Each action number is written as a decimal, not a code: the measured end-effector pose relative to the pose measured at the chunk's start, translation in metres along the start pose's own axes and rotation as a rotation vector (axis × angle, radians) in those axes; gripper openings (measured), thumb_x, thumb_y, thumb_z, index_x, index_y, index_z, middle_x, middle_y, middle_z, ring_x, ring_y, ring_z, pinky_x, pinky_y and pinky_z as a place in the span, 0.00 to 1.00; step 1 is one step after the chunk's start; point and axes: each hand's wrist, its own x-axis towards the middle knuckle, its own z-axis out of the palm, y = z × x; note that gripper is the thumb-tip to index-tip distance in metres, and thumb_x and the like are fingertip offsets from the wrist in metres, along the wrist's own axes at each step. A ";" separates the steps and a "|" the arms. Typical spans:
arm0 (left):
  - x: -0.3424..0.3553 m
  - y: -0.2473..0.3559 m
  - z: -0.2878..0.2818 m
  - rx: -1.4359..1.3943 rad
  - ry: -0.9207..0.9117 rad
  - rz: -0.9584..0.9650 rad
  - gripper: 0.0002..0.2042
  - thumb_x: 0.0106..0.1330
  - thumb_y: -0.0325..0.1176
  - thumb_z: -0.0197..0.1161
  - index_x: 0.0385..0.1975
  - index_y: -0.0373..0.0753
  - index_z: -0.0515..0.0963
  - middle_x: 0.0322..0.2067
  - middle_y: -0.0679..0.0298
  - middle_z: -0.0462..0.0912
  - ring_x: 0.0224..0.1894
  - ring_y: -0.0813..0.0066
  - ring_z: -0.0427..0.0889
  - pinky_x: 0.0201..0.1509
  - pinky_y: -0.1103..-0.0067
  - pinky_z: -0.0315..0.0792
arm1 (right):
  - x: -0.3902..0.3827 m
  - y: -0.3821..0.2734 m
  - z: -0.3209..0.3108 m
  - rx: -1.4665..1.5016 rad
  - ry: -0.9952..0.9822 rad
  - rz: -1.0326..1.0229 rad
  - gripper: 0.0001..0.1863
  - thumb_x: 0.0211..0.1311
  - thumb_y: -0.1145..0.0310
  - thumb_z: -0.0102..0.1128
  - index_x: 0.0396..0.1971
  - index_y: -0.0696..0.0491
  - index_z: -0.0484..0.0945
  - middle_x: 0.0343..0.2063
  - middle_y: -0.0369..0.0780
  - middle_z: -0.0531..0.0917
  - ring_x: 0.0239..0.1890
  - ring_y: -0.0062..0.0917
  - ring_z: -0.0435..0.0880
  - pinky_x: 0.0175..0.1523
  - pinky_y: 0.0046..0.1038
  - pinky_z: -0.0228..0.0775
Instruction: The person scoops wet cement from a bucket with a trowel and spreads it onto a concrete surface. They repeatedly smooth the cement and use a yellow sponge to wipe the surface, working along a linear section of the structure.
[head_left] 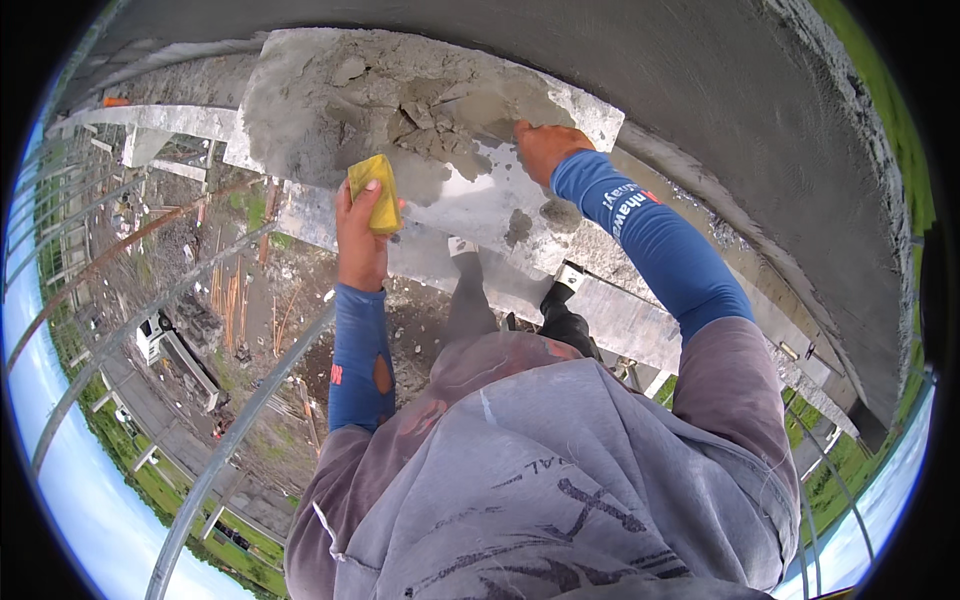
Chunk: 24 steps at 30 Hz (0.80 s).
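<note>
A yellow sponge (374,195) is gripped in my left hand (362,235), thumb across its face, above the near edge of a pale board. That board (470,190) carries wet grey mortar (410,115), piled and cracked in the middle and smeared thin around it. My right hand (548,150) reaches over the board's right part, beside the mortar. Its fingers are curled, their tips partly hidden, and what they hold, if anything, cannot be made out. Blue sleeves cover both forearms.
A curved grey plastered wall (700,80) rises beyond the board and along the right. My feet stand on a narrow metal plank (630,325). Scaffold pipes (240,430) run on the left, with a drop to muddy ground far below, where a white truck (180,360) stands.
</note>
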 end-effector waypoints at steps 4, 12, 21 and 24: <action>-0.008 -0.004 0.067 0.043 -0.102 0.074 0.29 0.72 0.40 0.65 0.70 0.42 0.65 0.54 0.61 0.79 0.47 0.68 0.85 0.44 0.72 0.81 | -0.012 0.007 0.011 0.661 -0.203 0.105 0.31 0.71 0.45 0.60 0.51 0.63 0.81 0.30 0.50 0.88 0.24 0.41 0.88 0.42 0.40 0.84; -0.037 -0.063 0.284 0.367 -0.488 0.360 0.34 0.79 0.43 0.56 0.79 0.40 0.53 0.69 0.52 0.67 0.68 0.58 0.72 0.72 0.65 0.68 | -0.138 0.120 0.050 1.463 0.690 -0.183 0.35 0.73 0.42 0.60 0.70 0.48 0.72 0.54 0.42 0.82 0.62 0.36 0.78 0.64 0.37 0.74; -0.081 -0.129 0.341 0.842 -0.859 0.266 0.44 0.67 0.35 0.71 0.80 0.40 0.53 0.80 0.53 0.55 0.79 0.58 0.58 0.78 0.61 0.58 | -0.247 0.407 0.257 1.103 0.092 0.474 0.36 0.60 0.59 0.74 0.69 0.38 0.72 0.55 0.44 0.84 0.53 0.34 0.87 0.52 0.39 0.86; -0.091 -0.124 0.290 0.881 -0.671 0.182 0.35 0.70 0.32 0.68 0.76 0.39 0.63 0.75 0.57 0.67 0.73 0.61 0.69 0.73 0.65 0.64 | -0.212 0.487 0.366 0.450 0.060 0.669 0.42 0.55 0.51 0.73 0.71 0.36 0.69 0.62 0.49 0.79 0.58 0.43 0.85 0.62 0.44 0.80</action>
